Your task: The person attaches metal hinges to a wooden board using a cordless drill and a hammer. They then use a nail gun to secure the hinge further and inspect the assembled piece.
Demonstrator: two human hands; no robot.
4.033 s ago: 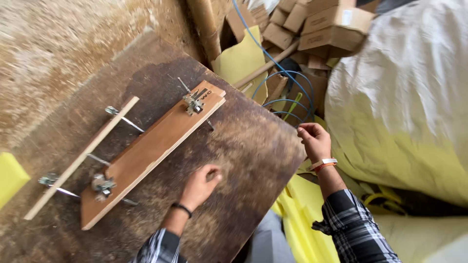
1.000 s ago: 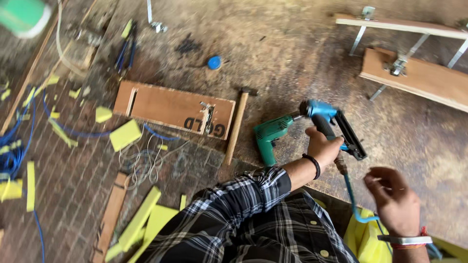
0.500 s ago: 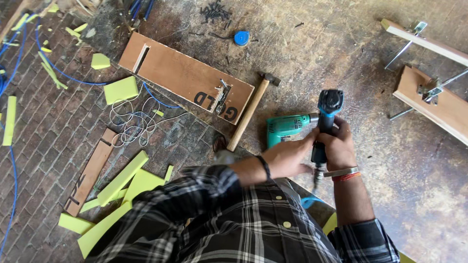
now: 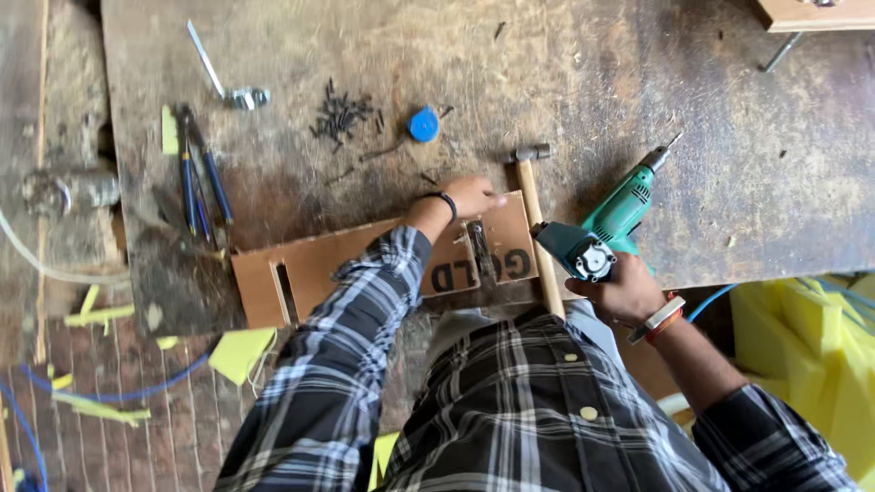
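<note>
— Count, taking the brown board as landmark?

— One board, flat at the near edge of the worktop. One hammer, lying along the board's right end, head away from the body. One green drill, just right of the hammer. One blue round cap, beyond the board. One scatter of dark screws, too many and too small to count, left of the cap. One pair of blue-handled pliers, left of and beyond the board. One metal clamp piece, further beyond the pliers.

— Any containers?

— None seen. Screws loose on the bare wood.

— Look of the board?

— Long, thin, light brown, with dark block letters near the right end, a narrow slot cut near the left end, and a small metal fitting sitting on it by the letters. Partly covered by a plaid sleeve.

— Left hand?

— Resting on the board's far edge near its right end, fingers stretched out flat toward the hammer handle, gripping nothing. Black band on the wrist.

— Right hand?

— Right of the board, fingers clenched round the drill's handle, bit pointing away and to the right, over the worktop. Red and white bands on the wrist.

— Below the board?

— Yellow foam scraps and blue cable on the brick floor.
</note>
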